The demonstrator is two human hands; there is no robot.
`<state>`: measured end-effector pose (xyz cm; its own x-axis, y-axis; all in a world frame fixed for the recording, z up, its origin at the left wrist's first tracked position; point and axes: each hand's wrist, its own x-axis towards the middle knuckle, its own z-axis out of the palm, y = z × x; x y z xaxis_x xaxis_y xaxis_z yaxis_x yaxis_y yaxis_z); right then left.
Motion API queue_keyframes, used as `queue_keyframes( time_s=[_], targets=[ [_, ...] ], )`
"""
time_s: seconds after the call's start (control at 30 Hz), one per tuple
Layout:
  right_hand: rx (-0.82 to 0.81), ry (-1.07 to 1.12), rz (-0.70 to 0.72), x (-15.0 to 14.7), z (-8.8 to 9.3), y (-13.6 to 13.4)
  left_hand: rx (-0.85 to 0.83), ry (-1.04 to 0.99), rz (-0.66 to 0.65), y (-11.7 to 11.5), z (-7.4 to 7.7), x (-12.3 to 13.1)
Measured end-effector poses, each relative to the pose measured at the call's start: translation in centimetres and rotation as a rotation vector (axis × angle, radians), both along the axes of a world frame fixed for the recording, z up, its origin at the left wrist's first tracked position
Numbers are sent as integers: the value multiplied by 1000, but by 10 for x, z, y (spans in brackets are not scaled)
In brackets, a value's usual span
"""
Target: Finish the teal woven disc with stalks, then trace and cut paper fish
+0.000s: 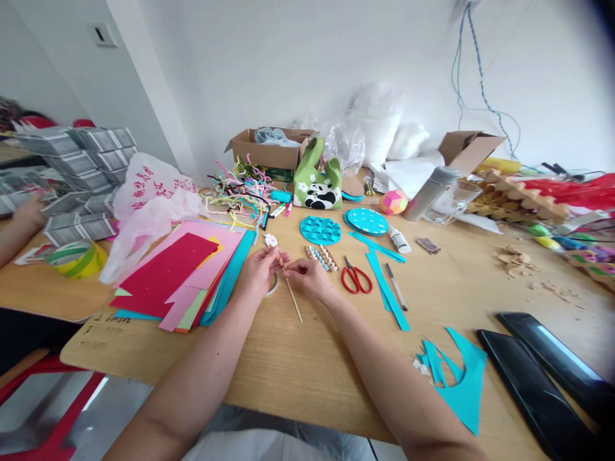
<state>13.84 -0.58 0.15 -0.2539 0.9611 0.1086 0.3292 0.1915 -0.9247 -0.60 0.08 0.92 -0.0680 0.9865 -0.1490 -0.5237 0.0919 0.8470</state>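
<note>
My left hand [262,270] is closed, its fingertips pinching the upper part of a thin wooden stick [295,302], which slants down toward me. Close against it, my right hand [310,276] has its fingers pinched together at the stick; a small brownish twisted piece shows between the hands, too small to name. A small white shape [270,240] pokes up just beyond my left fingertips. Under the hands, a roll of tape [273,283] is partly hidden. Short rows of beads [321,258] lie just past my right hand, with red-handled scissors [356,280] to the right.
Coloured paper sheets [168,272] are stacked left. Blue discs [321,230], blue strips [388,291], a pen [396,287] and a glue bottle [400,240] lie right. Phones [533,390] rest near the right edge. A panda bag [317,179] stands behind. Another person's hand [29,214] is far left.
</note>
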Motion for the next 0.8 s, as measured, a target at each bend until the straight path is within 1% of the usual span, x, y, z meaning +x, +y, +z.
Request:
queue_keyframes(
  time_s=[0.13,0.27,0.37,0.5,0.57,0.67,0.8],
  targets=[
    [29,-64,-12,1,0,0,3,-2,22,1,-1,0],
    [39,-58,-4,-1,-5,1,1,-7,25,1,-1,0],
    [59,-49,21,-2,-7,1,1,-20,14,0,0,0],
    [93,-57,70,0,-4,-1,-9,-24,-12,-1,1,-2],
    [88,-58,80,1,-1,-2,-22,-18,-36,0,2,-4],
    [50,-53,56,2,0,-2,-42,-8,-73,1,2,-6],
    [41,-68,50,1,-2,-1,-32,12,-67,3,1,-8]
  ],
)
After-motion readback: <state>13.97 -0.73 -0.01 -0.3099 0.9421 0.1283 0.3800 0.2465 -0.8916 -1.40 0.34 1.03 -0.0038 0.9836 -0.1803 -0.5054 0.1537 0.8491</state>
